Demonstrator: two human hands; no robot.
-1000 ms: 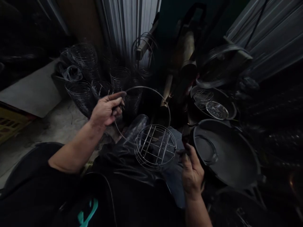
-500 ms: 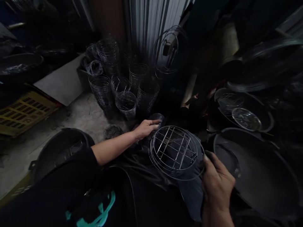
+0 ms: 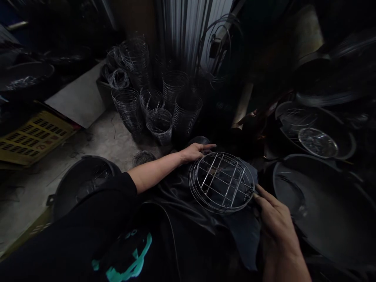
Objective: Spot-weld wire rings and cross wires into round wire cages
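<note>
A round wire rack [image 3: 225, 178], a ring frame crossed by thin bars, lies over my lap, tilted slightly. My right hand [image 3: 276, 213] pinches its right rim between thumb and fingers. At the rack's far left edge is my left hand [image 3: 196, 152], its index finger stretched out to the right above the rim; whether it touches the wire I cannot tell. Just behind that hand sits a small dark round thing [image 3: 200, 140], partly hidden. Dark cloth [image 3: 243, 235] covers my legs beneath the rack.
Tall stacks of wire rings [image 3: 188, 111] stand on the floor ahead. To the right are a large dark basin [image 3: 326, 211] and another basin [image 3: 346, 141] with round wire pieces. On the left are a black tub [image 3: 67, 188] and a yellow crate [image 3: 38, 135].
My left hand has moved right, closer to the rack's far edge. The rack has turned a little in my right hand, which keeps its grip. The view has shifted slightly.
</note>
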